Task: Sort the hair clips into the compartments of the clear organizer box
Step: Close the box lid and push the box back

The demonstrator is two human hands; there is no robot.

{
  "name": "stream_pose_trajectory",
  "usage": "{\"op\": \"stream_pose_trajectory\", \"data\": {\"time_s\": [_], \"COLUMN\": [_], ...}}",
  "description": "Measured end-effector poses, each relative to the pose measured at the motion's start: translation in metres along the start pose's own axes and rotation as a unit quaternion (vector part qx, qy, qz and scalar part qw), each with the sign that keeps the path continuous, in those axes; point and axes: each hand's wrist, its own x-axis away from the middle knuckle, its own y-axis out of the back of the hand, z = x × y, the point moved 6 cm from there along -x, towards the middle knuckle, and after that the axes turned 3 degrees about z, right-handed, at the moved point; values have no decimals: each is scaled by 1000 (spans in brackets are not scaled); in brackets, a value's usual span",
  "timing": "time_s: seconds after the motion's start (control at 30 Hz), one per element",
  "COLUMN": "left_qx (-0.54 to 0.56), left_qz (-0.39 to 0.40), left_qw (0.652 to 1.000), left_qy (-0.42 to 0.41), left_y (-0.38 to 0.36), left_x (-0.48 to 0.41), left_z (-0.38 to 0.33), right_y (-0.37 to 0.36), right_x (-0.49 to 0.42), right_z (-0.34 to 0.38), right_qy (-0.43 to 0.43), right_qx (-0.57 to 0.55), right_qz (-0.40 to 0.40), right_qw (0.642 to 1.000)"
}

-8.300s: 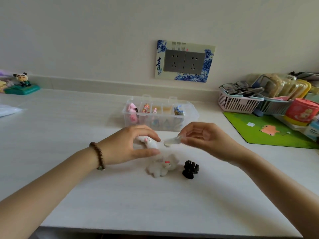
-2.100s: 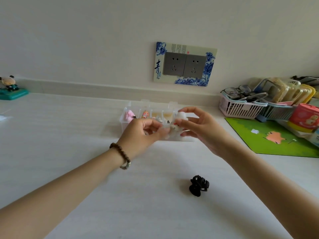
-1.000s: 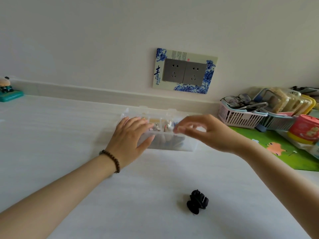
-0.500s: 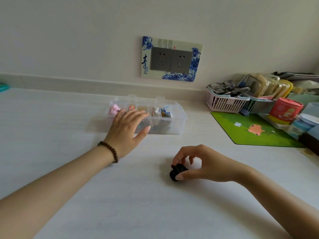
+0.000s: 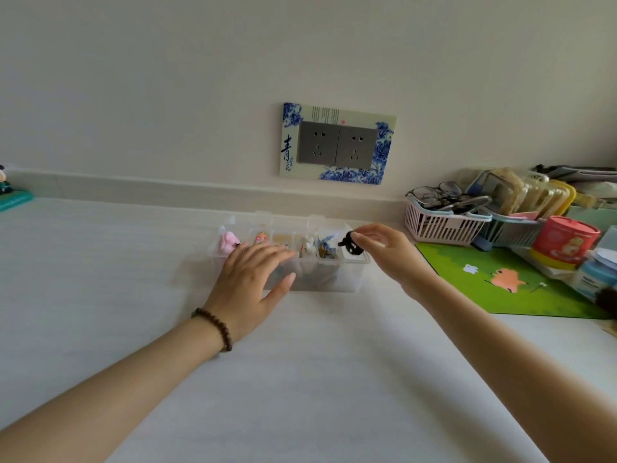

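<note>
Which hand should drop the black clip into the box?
The right hand. It already pinches the black clip above the clear organizer box at its right end. The left hand lies flat against the box's front.

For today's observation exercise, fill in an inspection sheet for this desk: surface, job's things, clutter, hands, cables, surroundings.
Surface: white desk, bare in front of the box.
Job's things: clear box near the wall, lid open, clips in several compartments; pink clip at its left end; black clip held above its right end.
Clutter: pink basket with glasses, green mat, red tin, all at right; a figurine at far left.
Hands: left hand rests open on the box front; right hand has a fingertip grip on the black clip.
Cables: nothing seen.
Surroundings: plain wall with a double socket in a blue-patterned frame.
</note>
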Motion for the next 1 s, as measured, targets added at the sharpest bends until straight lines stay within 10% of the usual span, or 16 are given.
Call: {"op": "stream_pose_trajectory", "data": {"time_s": [0.23,0.53,0.7,1.0], "left_qx": [105,262,306,387], "left_qz": [-40,90,100,-189], "left_qw": [986,834,823,872], "left_qy": [123,478,468,232], "left_y": [28,4,-6,49], "left_x": [-24,-47,-48,-62], "left_z": [35,109,120,91], "right_y": [3,-32,-40,-4], "right_x": [-18,-58,-63,-46], "right_z": [-22,-43,-45,24], "right_qy": [-76,-180,-134,67], "right_qx": [-97,-266,-263,-184], "right_qz": [-19,74,26,-16], "right_qw": [992,944,955,980]}}
